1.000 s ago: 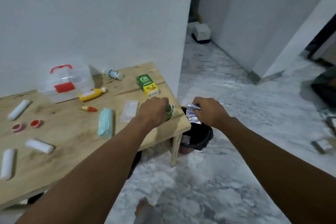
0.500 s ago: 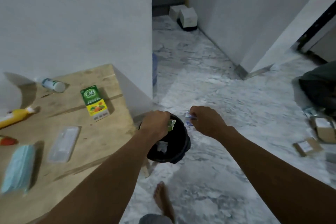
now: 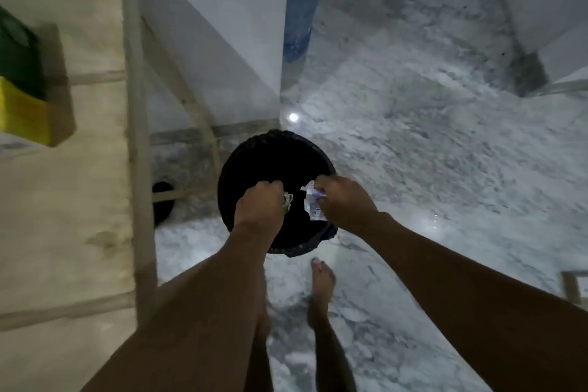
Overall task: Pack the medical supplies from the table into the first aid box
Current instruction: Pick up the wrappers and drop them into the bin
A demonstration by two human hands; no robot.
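Observation:
Both hands hover over a black waste bin (image 3: 254,162) on the floor, just right of the wooden table (image 3: 63,216). My left hand (image 3: 259,205) grips a small crumpled green wrapper (image 3: 288,200). My right hand (image 3: 342,204) pinches a crumpled white and blue wrapper (image 3: 313,204). A green and yellow box (image 3: 19,89) lies on the table at the left edge of the view. The first aid box is out of view.
A blue water jug (image 3: 300,9) stands behind the wall corner beyond the bin. My bare foot (image 3: 323,288) is on the marble floor just before the bin. A table leg (image 3: 140,169) runs down beside the bin.
I have stepped away from the table and my view has tilted down. Both hands carried their wrappers from the table corner to above the bin's mouth.

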